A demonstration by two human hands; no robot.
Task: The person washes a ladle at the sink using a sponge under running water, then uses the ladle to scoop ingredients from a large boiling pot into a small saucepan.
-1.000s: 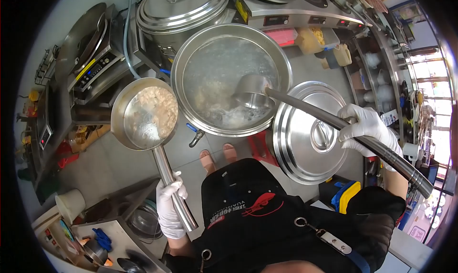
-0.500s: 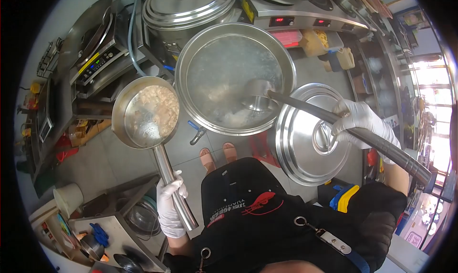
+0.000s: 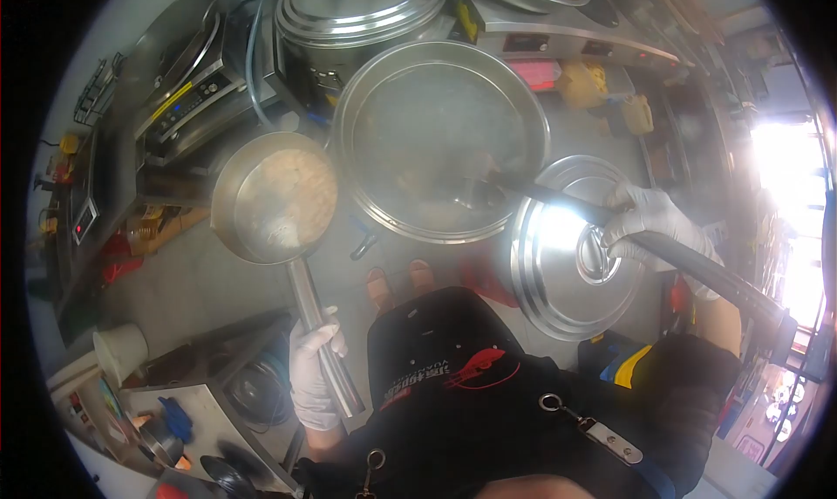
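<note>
My left hand (image 3: 316, 359), in a white glove, is closed around the thick metal handle of a saucepan (image 3: 228, 198). A layer of pale, lumpy food (image 3: 301, 185) lies in that pan, left of a big stockpot (image 3: 342, 141). My gloved right hand (image 3: 652, 224) grips the long dark handle of a ladle (image 3: 558, 198). The ladle's bowl is down in the pot's cloudy liquid (image 3: 427, 115), mostly hidden by liquid and steam. Below my right hand is a round steel lid (image 3: 558, 294) with a loop handle.
Behind stands a second, lidded stockpot (image 3: 357, 19). A counter with cookers (image 3: 514, 44) runs along the back right, and another cooker (image 3: 187, 106) stands at left. A metal table (image 3: 205, 412) is at lower left. Steam hazes the view.
The ladle's bowl sits lower in the liquid and shows less. The picture has grown hazier, and the view has shifted slightly. Both hands keep their holds.
</note>
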